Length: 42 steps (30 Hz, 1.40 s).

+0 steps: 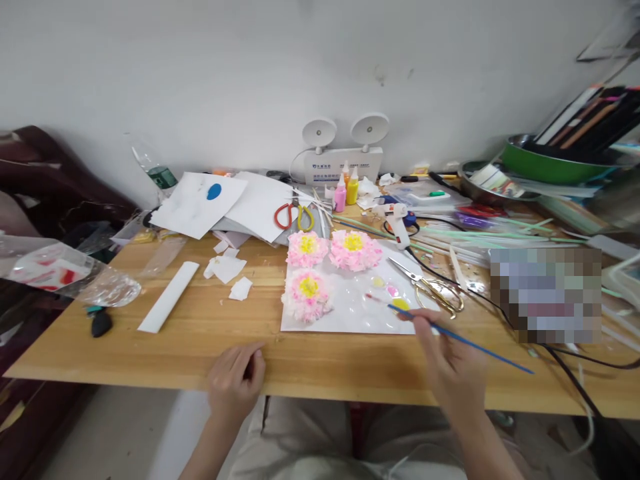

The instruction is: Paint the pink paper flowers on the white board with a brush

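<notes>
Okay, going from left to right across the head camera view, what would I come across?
Clear plastic bottle at the left edge, white paper strip, left hand, nearest pink-and-yellow flower, white glue gun, right hand holding a blue brush, green bowl.

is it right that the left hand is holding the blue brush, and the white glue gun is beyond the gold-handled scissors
Wrong hand: the head view shows the right hand holding the blue brush. The white glue gun is beyond the gold-handled scissors, as you say.

Green bowl [545,165], twin-lamp unit [325,167], perhaps a key fob [101,323]
</notes>
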Tool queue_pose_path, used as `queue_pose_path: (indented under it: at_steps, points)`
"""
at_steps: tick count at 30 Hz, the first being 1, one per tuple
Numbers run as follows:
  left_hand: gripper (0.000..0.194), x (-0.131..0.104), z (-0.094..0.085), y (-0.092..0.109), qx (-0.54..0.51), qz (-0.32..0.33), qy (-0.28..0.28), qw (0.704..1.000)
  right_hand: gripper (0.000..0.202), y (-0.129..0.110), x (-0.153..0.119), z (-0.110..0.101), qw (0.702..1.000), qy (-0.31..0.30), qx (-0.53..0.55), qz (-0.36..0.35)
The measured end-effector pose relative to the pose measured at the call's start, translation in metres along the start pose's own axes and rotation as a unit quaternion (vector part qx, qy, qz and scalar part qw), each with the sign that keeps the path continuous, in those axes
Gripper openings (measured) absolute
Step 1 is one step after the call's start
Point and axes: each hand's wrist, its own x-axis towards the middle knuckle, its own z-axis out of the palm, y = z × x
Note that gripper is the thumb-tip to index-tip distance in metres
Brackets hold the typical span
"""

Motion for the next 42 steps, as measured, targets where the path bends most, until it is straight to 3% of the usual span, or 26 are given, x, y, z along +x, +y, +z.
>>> queue_pose_path:
  at_steps: [6,12,17,22,33,37,42]
  points:
    - [0.016,-0.001,-0.001,0.003,-0.005,-0.021,-0.001,1.000,0.012,-0.051,-0.006,0.045,0.984,-0.112,0.109,-0.087]
    - [0.015,-0.003,-0.001,0.004,-0.011,-0.035,-0.004,0.999,0.015,-0.067,0.005,0.078,0.964,-0.150,0.096,-0.196]
    - [0.014,-0.004,-0.001,0.004,-0.006,-0.029,0.002,1.000,0.015,-0.068,0.003,0.074,0.964,-0.133,0.046,-0.227]
    - [0.016,-0.005,-0.002,0.004,-0.013,-0.030,0.002,0.999,0.020,-0.067,-0.007,0.070,0.955,-0.174,0.041,-0.237]
    - [0.015,-0.002,-0.003,0.005,-0.011,-0.030,0.002,0.999,0.027,-0.060,-0.016,0.070,0.957,-0.144,0.043,-0.249]
    - [0.014,-0.003,-0.003,0.005,-0.008,-0.032,0.002,0.999,0.027,-0.061,-0.017,0.071,0.950,-0.179,0.032,-0.253]
    - [0.015,-0.004,-0.001,0.004,-0.009,-0.030,0.004,1.000,0.030,-0.062,-0.020,0.072,0.953,-0.146,0.032,-0.262]
